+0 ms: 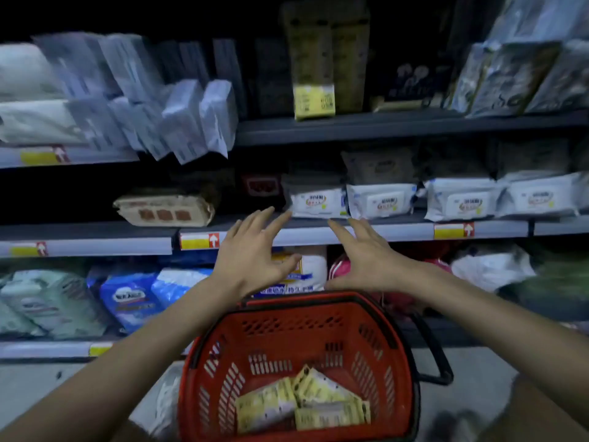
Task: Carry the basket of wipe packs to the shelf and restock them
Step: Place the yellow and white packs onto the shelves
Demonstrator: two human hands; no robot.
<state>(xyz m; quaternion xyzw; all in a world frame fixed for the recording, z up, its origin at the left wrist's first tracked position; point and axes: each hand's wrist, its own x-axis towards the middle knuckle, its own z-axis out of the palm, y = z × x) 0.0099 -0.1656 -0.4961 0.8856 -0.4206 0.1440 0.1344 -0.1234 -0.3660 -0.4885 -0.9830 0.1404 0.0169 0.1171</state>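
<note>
Both grips are open and empty, your left hand [255, 256] and right hand [369, 260] at the shelf [366, 232] by the white wipe pack [315, 202]; restocking looks under way, so next reach down into the red basket [223, 362] for the yellow packs [302, 403].

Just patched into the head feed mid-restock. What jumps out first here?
The red basket sits low in the centre, with a few yellow wipe packs left at its bottom. Above it, the left hand and right hand reach open and empty toward the middle shelf edge. Just past the fingertips, a row of white wipe packs lines that shelf to the right.
</note>
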